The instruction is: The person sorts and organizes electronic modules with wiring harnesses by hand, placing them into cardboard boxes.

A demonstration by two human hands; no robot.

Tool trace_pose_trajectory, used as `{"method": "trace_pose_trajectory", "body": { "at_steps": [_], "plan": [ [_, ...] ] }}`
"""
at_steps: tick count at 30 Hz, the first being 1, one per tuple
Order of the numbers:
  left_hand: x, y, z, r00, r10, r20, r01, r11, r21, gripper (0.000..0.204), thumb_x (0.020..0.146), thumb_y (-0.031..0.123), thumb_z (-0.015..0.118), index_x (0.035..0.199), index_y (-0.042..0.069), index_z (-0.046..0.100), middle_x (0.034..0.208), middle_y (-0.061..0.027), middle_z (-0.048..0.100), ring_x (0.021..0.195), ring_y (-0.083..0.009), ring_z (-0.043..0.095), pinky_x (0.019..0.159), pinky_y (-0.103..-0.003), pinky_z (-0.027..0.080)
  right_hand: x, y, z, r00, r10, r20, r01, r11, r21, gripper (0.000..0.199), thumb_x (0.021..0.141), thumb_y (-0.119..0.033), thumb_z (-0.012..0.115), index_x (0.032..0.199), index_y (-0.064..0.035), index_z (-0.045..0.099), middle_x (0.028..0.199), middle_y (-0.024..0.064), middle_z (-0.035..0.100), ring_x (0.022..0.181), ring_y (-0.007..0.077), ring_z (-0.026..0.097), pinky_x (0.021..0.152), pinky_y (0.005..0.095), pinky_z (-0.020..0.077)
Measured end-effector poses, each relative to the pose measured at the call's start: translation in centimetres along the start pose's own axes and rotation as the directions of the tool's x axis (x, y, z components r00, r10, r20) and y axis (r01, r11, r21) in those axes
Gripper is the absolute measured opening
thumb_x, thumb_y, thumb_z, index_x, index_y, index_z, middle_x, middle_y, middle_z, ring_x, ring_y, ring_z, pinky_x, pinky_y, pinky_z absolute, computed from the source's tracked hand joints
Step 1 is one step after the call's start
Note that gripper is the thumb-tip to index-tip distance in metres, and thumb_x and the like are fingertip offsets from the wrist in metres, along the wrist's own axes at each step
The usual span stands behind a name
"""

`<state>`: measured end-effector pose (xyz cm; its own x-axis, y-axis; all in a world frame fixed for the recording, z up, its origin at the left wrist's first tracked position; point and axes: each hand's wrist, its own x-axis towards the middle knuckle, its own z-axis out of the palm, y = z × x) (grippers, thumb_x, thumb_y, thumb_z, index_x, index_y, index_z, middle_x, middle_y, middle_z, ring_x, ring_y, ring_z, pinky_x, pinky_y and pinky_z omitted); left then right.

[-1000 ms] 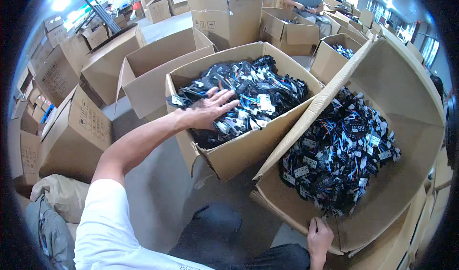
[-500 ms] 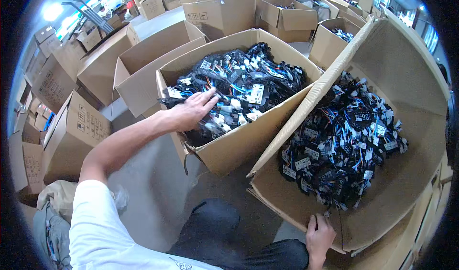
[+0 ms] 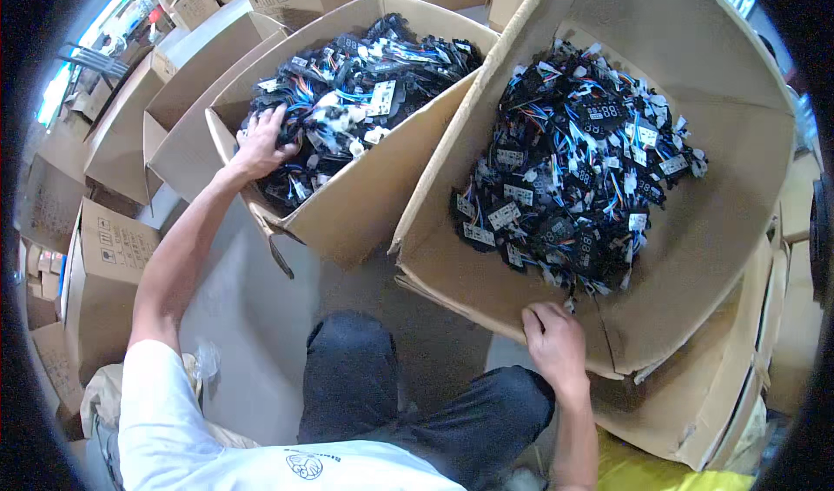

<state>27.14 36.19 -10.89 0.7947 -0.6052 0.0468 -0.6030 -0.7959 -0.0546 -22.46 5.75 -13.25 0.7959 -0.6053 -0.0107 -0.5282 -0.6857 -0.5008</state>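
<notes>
Left hand (image 3: 262,143): reaches into the left box and lies on the parts near its left side, fingers slightly spread and bent; whether they grip a piece, I cannot tell.
Right hand (image 3: 556,343): closed on the near edge of the right box, fingers curled.
Left box (image 3: 373,200): open brown cardboard, standing ahead of the person.
Parts in left box (image 3: 343,74): a heap of black pieces with white connectors and coloured wires.
Right box (image 3: 725,204): larger open cardboard, tilted, its mouth toward the person.
Parts in right box (image 3: 599,111): a similar heap, some pieces showing digit-display faces, piled away from the near edge.
Person's legs (image 3: 352,352): dark trousers, knees bent, below the boxes.
Floor (image 3: 261,291): grey, seen between the legs and a carton (image 3: 109,274) at left.
Yellow material (image 3: 643,469): at the lower right, near the right forearm.
</notes>
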Motion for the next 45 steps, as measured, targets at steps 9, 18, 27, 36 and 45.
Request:
{"method": "trace_pose_trajectory", "body": {
  "at_steps": [9, 18, 27, 36, 45],
  "plan": [
    [-11.6, 4.6, -2.6, 0.954, -0.036, -0.297, -0.031, 0.975, -0.219, 0.048, 0.094, 0.025, 0.071, 0.134, 0.000, 0.063, 0.150, -0.0250, 0.051, 0.138, -0.0392, 0.049, 0.117, -0.046, 0.038, 19.1, -0.9, 10.6, 0.928, -0.205, 0.312, 0.170, 0.976, 0.135, 0.045, 0.096, -0.040, 0.061, 0.089, 0.0027, 0.071, 0.093, 0.0278, 0.070, 0.091, 0.0460, 0.068, 0.080, 0.0533, 0.0524],
    [-10.5, 7.8, 0.6, 0.856, -0.165, -0.489, -0.145, 0.833, -0.534, 0.019, 0.097, 0.019, 0.063, 0.097, 0.003, 0.074, 0.108, -0.0111, 0.075, 0.109, -0.0294, 0.067, 0.113, -0.051, 0.035, 28.5, 4.3, 22.8, 1.000, -0.002, -0.016, 0.004, 0.987, 0.160, 0.046, 0.090, -0.040, 0.068, 0.113, -0.0012, 0.075, 0.110, 0.0209, 0.074, 0.112, 0.0369, 0.067, 0.101, 0.0436, 0.0493],
    [-16.2, 13.2, -5.1, 0.781, -0.306, -0.544, -0.334, 0.531, -0.779, 0.025, 0.093, 0.011, 0.071, 0.116, -0.001, 0.071, 0.117, -0.0145, 0.071, 0.111, -0.0267, 0.067, 0.100, -0.039, 0.051, 12.1, -10.5, 0.2, 0.998, -0.048, -0.040, 0.062, 0.696, 0.715, 0.017, 0.092, -0.004, 0.074, 0.108, 0.0000, 0.073, 0.089, -0.0021, 0.068, 0.077, 0.0059, 0.057, 0.069, 0.0255, 0.0471],
    [-19.4, 25.6, -2.1, 0.998, 0.006, -0.055, -0.046, -0.480, -0.876, 0.044, 0.109, 0.045, 0.050, 0.111, 0.004, 0.067, 0.106, -0.0032, 0.068, 0.107, -0.0136, 0.060, 0.096, -0.036, 0.050, 2.4, -19.3, -1.7, 0.766, -0.642, 0.022, 0.571, 0.697, 0.434, 0.036, 0.094, -0.001, 0.072, 0.128, 0.0063, 0.067, 0.120, 0.0165, 0.074, 0.100, 0.0224, 0.071, 0.086, 0.0316, 0.0559],
    [-37.2, 4.1, -14.2, 0.555, -0.829, 0.069, 0.077, -0.032, -0.997, 0.042, 0.105, 0.047, 0.058, 0.102, 0.008, 0.071, 0.094, -0.0032, 0.067, 0.089, -0.0162, 0.063, 0.084, -0.035, 0.051, -0.4, -23.1, -1.0, 0.390, -0.873, -0.292, 0.900, 0.294, 0.322, 0.017, 0.096, -0.003, 0.070, 0.110, 0.0073, 0.071, 0.121, 0.0236, 0.070, 0.109, 0.0385, 0.069, 0.092, 0.0441, 0.0570]
  ]
}}
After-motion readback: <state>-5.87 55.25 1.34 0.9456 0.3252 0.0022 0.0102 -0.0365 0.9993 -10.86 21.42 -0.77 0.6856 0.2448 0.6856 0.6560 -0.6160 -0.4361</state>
